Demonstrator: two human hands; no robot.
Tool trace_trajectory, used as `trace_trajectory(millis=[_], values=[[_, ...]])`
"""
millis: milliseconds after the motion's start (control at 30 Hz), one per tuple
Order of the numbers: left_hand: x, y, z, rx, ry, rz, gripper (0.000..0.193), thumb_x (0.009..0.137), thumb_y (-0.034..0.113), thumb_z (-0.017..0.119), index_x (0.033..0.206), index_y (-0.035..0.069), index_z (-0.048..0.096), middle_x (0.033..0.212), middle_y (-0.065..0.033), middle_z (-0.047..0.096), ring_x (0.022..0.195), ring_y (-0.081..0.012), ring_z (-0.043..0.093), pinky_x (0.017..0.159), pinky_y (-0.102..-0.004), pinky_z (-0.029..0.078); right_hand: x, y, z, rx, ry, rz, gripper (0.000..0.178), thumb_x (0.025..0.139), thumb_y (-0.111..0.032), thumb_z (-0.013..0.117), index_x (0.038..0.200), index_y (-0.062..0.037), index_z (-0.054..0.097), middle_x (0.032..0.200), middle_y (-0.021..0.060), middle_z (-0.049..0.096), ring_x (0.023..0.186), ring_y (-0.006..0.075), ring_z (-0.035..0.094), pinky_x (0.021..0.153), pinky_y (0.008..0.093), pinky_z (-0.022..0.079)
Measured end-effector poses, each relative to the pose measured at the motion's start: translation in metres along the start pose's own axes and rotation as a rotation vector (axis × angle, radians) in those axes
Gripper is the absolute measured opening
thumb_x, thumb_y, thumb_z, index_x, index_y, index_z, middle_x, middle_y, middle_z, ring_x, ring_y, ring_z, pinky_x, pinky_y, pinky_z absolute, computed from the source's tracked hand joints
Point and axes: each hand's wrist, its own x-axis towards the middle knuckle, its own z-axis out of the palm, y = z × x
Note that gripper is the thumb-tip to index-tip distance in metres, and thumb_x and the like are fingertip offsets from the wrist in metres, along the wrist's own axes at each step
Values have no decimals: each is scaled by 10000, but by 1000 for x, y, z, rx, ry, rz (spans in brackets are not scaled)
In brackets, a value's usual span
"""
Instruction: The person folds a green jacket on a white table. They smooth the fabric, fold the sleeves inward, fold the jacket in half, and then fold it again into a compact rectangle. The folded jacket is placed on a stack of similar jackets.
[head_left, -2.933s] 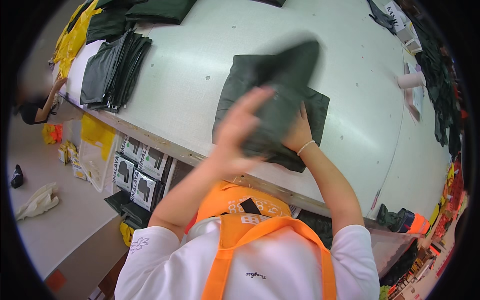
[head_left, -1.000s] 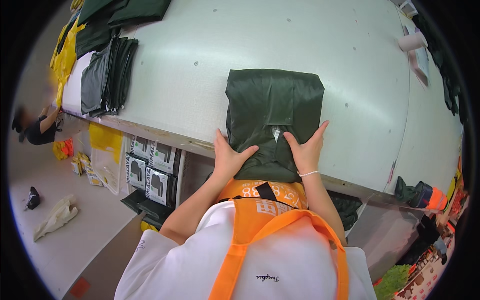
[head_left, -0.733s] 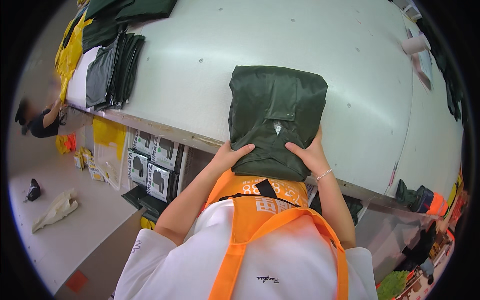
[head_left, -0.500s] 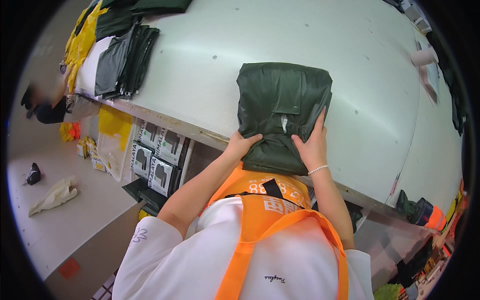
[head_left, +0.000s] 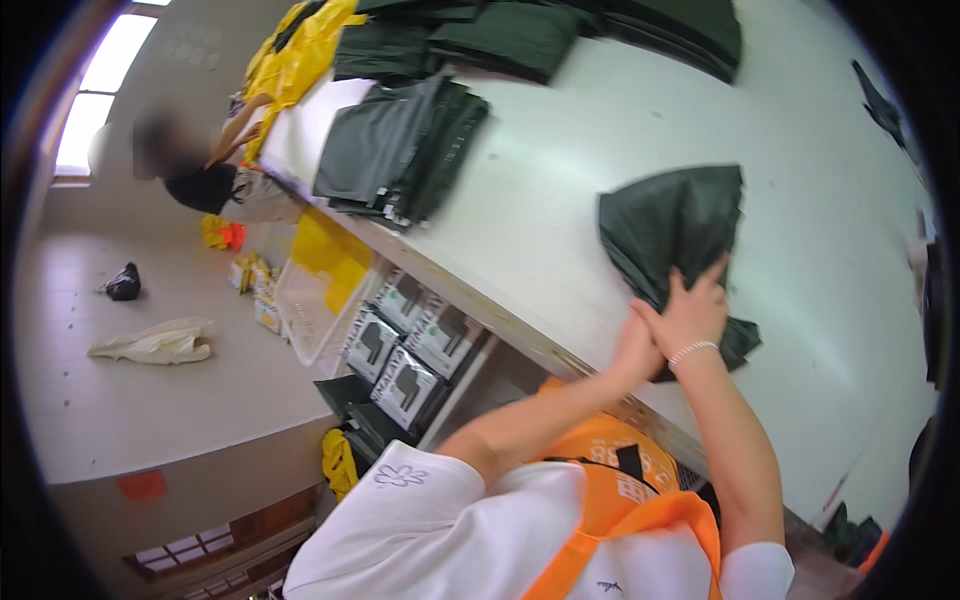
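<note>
A dark green folded garment (head_left: pixel 668 215) of thin, smooth cloth lies on the white table close to me. Its far part fans out, and the cloth draws together towards my hands. My left hand (head_left: pixel 636 345) grips its near part, with most of the fingers hidden. My right hand (head_left: pixel 697 315), with a beaded bracelet at the wrist, closes on the cloth beside it, the fingers pointing away from me. The two hands touch or overlap. A small end of cloth sticks out to the right of my right wrist.
A stack of folded dark garments (head_left: pixel 395 150) stands on the table at left, with more green piles (head_left: pixel 510 40) behind. A person (head_left: pixel 205 185) handles yellow cloth (head_left: pixel 300 65) at the far left. Packaged garments (head_left: pixel 410 385) and a white basket (head_left: pixel 320 300) sit below the table edge.
My hands have come together from the garment's two sides. The flat, squarish garment is now bunched near them and fanned at the far end. The view has swung left.
</note>
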Motion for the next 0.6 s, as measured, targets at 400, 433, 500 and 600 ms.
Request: trace_trajectory(millis=[400,433,500,600], values=[[22,-2,-105,190,-851,134,520,770,133,650,1231,-21,466,1194,-244,515,1082,-402,512,947,-448,416,32,-62,7,-321,-174,181,906,666,-566,705,1404,-145,390,1475,357,75,1098,391,446,967,396,352],[40,-1,-133,254,-774,240,488,767,152,661,1214,29,507,1198,-199,539,1071,-367,538,917,-434,441,31,-64,10,-320,-148,173,891,670,-543,708,1401,-144,393,1472,359,87,1097,394,444,969,394,348],[80,8,-206,274,-109,496,304,778,191,678,1074,134,638,1107,-103,632,992,-307,607,819,-386,501,23,-58,13,-305,-91,192,861,678,-499,713,1395,-143,397,1467,363,111,1097,399,439,974,392,338],[181,33,-367,381,513,307,224,871,185,581,1023,36,653,1039,-130,647,953,-268,626,783,-362,497,23,-59,13,-281,-73,206,846,673,-481,723,1375,-122,418,1463,366,104,1103,408,419,981,397,328]])
